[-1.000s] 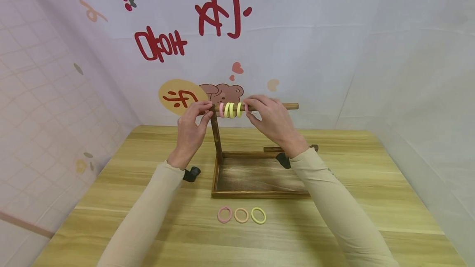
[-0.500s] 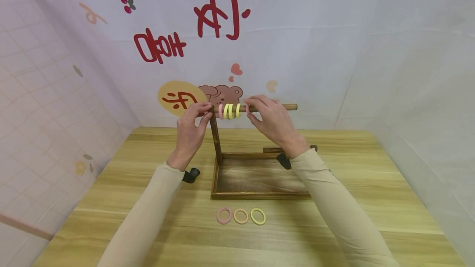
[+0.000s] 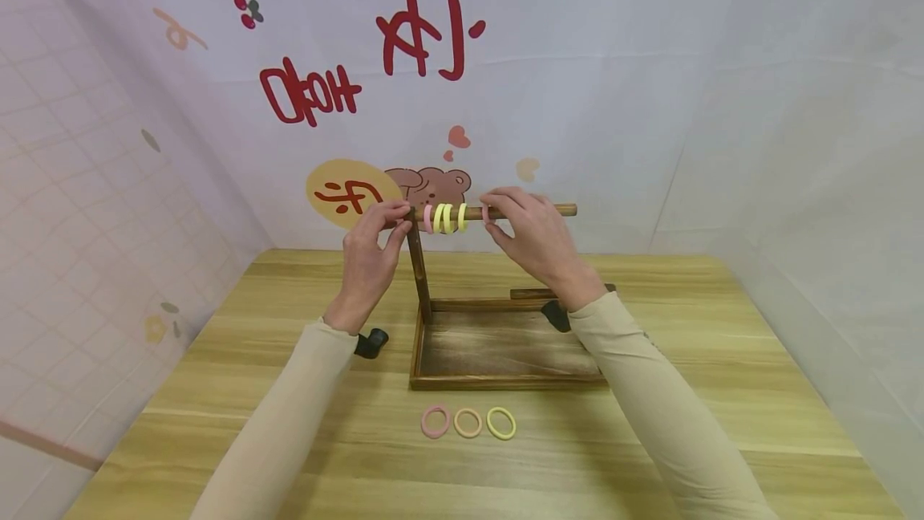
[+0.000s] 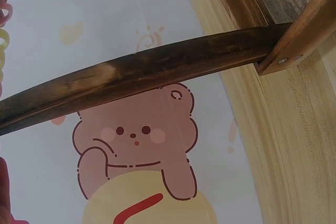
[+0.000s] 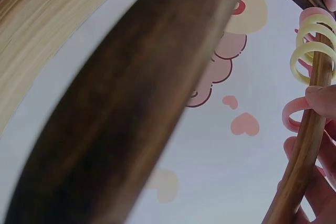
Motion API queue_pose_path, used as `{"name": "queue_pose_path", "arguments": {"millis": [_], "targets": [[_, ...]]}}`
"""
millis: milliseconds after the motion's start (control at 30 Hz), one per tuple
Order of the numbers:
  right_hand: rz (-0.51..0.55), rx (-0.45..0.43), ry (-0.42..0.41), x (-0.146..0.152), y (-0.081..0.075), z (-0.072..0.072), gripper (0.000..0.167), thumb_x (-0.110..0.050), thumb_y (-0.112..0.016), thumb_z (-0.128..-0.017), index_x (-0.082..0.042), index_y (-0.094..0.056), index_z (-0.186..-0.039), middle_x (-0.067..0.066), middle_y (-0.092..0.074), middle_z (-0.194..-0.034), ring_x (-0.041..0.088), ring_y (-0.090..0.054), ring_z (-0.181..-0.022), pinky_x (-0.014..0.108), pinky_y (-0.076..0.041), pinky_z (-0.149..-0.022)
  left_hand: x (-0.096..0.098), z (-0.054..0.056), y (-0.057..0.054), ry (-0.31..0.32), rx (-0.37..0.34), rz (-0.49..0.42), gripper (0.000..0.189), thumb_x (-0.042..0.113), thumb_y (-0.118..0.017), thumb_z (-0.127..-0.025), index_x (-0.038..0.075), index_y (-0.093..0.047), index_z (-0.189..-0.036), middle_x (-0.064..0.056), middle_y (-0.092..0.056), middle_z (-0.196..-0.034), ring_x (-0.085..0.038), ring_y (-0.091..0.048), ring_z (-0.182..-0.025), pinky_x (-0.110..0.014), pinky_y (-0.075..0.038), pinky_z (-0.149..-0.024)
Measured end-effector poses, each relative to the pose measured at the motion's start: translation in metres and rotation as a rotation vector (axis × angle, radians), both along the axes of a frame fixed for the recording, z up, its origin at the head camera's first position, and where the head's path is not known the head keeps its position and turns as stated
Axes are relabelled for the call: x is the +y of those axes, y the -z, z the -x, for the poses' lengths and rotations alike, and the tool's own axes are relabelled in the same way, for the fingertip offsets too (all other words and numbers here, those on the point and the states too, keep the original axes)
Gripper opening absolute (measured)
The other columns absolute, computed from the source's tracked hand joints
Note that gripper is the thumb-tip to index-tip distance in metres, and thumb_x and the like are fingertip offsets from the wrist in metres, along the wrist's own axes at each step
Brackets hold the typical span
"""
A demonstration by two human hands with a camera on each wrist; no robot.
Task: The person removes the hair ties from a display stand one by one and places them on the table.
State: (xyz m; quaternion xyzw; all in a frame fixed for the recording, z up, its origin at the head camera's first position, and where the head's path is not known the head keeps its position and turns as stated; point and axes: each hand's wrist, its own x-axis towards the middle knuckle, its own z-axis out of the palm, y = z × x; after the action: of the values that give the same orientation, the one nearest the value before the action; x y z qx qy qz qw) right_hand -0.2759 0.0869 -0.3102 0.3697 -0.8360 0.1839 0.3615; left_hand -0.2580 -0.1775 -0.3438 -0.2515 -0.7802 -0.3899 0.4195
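Observation:
A wooden stand has an upright post (image 3: 419,271) with a horizontal rod (image 3: 566,209) at its top. My left hand (image 3: 368,255) pinches the stand where post and rod meet. Around the rod, near the post, hang a pink ring (image 3: 427,219) and several yellow rings (image 3: 448,219), seen larger in the right wrist view. Farther right, my right hand (image 3: 534,235) pinches a second pink ring (image 5: 291,115) between thumb and fingers, with the rod running through it. A gap parts this ring from the yellow ones. The left wrist view shows mostly the post (image 4: 157,66).
The stand's tray base (image 3: 505,383) rests on the wooden table (image 3: 361,456). In front lie a pink ring (image 3: 423,425), an orange ring (image 3: 456,424) and a yellow ring (image 3: 488,425). Behind the base, a second wooden bar (image 3: 527,294) shows past my right forearm. A printed cloth (image 3: 577,87) hangs behind.
My right hand has slid its pink ring a little to the right along the rod, widening the gap to the yellow rings. My left hand has stayed at the post's top.

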Motion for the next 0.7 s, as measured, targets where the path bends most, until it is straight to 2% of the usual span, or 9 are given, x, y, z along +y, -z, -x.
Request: {"name": "queue_pose_path", "arguments": {"millis": [300, 700], "targets": [[0.003, 0.001, 0.002, 0.0038, 0.0007, -0.0017, 0.035, -0.01, -0.08, -0.092, -0.003, -0.072, -0.125, 0.011, -0.071, -0.123, 0.026, -0.07, -0.106, 0.053, -0.053, -0.094, 0.0007, -0.0004, -0.0006, -0.003, 0.006, -0.005, 0.019, 0.0, -0.074, -0.094, -0.005, -0.072, -0.113, -0.017, -0.071, -0.118, -0.033, -0.072, -0.102, -0.046, -0.06, -0.088], [0.01, 0.015, 0.001, 0.0095, 0.0013, -0.0023, 0.035, -0.009, -0.081, -0.091, -0.002, -0.072, -0.124, 0.011, -0.071, -0.123, 0.026, -0.071, -0.107, 0.054, -0.053, -0.093, 0.0, -0.0003, 0.0002, 0.002, 0.0, 0.005, 0.019, 0.002, -0.071, -0.097, -0.006, -0.071, -0.114, -0.019, -0.07, -0.118, -0.032, -0.071, -0.103, -0.041, -0.06, -0.09]]}}
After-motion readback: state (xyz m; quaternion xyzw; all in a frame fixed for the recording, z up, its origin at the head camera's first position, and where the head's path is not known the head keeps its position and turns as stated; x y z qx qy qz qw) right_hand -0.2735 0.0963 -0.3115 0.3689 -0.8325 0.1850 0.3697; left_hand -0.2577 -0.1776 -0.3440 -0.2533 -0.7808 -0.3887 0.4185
